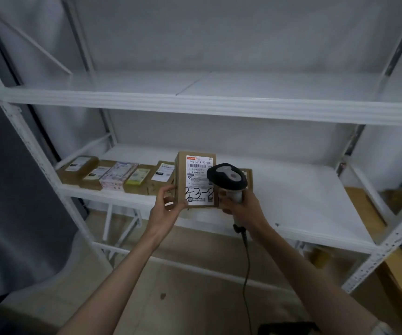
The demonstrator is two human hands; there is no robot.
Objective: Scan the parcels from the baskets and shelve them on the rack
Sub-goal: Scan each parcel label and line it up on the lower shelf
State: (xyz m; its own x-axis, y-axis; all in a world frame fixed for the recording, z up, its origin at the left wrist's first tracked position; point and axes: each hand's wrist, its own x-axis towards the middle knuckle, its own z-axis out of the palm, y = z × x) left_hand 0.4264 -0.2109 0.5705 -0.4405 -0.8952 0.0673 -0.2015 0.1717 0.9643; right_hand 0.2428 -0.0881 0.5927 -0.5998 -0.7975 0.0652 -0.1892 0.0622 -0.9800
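Left hand (168,209), fingers curled round the lower left edge of a labelled parcel (196,180), holds it upright before the rack's (219,110) middle shelf (292,194). Right hand (240,206), fingers clenched on the handle of a corded scanner (227,177), sets its head against the parcel's right side, over the label. Left of the held parcel, a row of shelved parcels (113,174) lies along that shelf's front; one more seems to sit behind the scanner. Judged stage: several shelved, this one in scanning, its placing outstanding. No baskets in view; upper shelf bare.
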